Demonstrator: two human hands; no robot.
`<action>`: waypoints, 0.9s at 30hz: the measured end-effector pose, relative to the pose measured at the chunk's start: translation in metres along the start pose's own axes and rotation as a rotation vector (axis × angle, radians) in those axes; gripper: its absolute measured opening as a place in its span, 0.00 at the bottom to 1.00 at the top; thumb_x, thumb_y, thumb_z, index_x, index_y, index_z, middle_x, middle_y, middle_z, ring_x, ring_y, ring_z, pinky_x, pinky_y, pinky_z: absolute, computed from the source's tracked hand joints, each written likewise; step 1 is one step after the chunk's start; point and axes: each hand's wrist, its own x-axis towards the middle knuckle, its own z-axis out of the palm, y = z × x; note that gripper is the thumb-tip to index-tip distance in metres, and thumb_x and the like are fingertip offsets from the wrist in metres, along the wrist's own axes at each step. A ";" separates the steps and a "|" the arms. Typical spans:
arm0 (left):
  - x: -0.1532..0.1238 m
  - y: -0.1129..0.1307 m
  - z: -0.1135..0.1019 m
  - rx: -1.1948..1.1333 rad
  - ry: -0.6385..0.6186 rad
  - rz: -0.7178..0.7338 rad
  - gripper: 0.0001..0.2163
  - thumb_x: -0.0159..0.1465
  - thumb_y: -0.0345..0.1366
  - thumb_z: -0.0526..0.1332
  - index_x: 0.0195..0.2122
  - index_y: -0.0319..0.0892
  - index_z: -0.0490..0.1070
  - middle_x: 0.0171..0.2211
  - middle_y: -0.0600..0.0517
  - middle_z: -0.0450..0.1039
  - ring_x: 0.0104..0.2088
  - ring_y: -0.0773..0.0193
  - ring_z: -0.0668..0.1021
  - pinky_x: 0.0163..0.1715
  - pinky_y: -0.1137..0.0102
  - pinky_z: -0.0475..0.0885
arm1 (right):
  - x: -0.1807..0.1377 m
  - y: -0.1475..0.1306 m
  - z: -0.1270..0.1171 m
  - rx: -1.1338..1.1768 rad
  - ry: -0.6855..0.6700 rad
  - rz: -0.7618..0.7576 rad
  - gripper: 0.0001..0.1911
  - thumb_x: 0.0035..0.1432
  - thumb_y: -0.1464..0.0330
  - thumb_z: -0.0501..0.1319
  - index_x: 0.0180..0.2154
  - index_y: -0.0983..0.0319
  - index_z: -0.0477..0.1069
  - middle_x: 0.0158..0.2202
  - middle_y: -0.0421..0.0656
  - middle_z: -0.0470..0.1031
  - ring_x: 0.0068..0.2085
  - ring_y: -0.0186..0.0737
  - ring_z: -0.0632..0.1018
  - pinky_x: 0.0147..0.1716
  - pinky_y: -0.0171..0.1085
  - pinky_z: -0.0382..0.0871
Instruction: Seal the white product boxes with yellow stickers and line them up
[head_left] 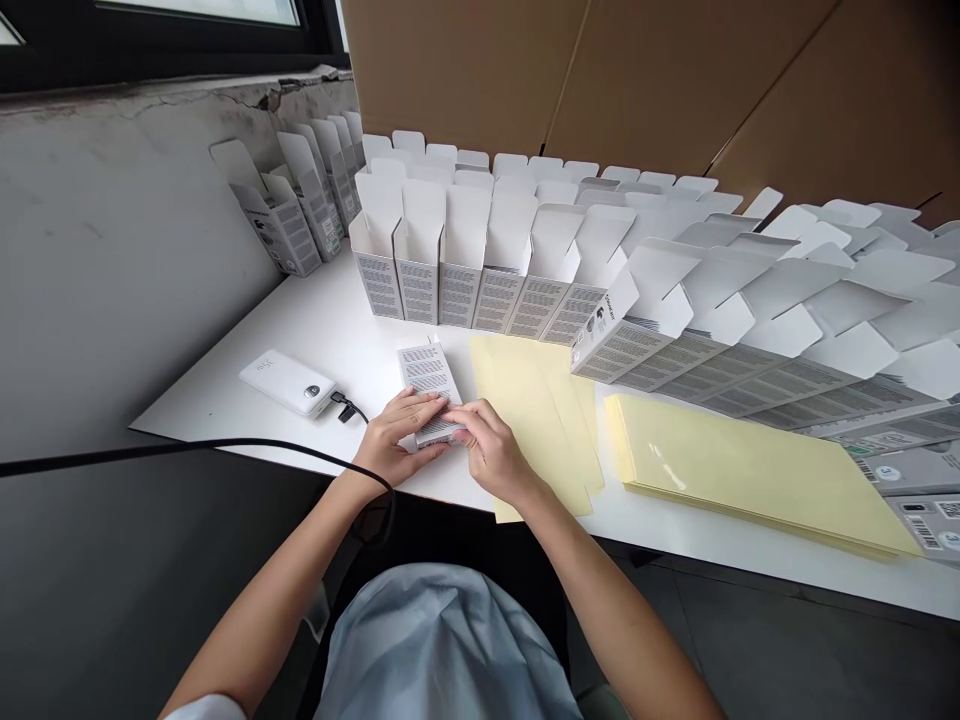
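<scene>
A small white-and-grey printed carton point(429, 372) lies flat on the white table in front of me, angled slightly. My left hand point(397, 435) rests over its near part, fingers across the printed face and thumb along the near edge, holding it down. My right hand point(491, 447) is closed in a pinch at the carton's near right side, touching its face. Whatever sits between those fingertips is hidden. Just right of the carton are loose pale yellow sheets point(525, 420), partly under my right wrist.
Rows of upright cartons with raised flaps point(457, 260) fill the back and right; several more cartons point(289, 225) stand by the left wall. A yellow sheet stack point(750, 475) lies right. A white power bank point(289, 382) trails a black cable point(225, 443) across my left forearm.
</scene>
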 end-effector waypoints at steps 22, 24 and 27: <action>0.000 -0.002 0.001 0.011 0.022 0.002 0.28 0.57 0.40 0.69 0.59 0.43 0.68 0.53 0.53 0.72 0.57 0.73 0.75 0.70 0.73 0.61 | 0.006 0.002 -0.009 0.021 -0.065 -0.029 0.11 0.65 0.74 0.56 0.48 0.62 0.71 0.43 0.49 0.72 0.46 0.41 0.77 0.41 0.40 0.77; 0.000 -0.002 0.001 0.009 0.011 0.002 0.28 0.57 0.41 0.69 0.59 0.42 0.68 0.53 0.52 0.72 0.57 0.73 0.74 0.71 0.73 0.60 | 0.006 0.001 -0.011 0.081 -0.086 0.021 0.13 0.64 0.75 0.56 0.49 0.62 0.72 0.44 0.49 0.71 0.46 0.40 0.77 0.38 0.38 0.76; -0.001 -0.002 0.001 0.001 0.016 0.005 0.28 0.57 0.40 0.69 0.59 0.42 0.68 0.53 0.52 0.72 0.58 0.74 0.74 0.72 0.74 0.59 | 0.008 -0.003 -0.010 0.103 -0.074 0.109 0.13 0.60 0.69 0.64 0.47 0.62 0.72 0.43 0.48 0.71 0.37 0.37 0.75 0.29 0.36 0.72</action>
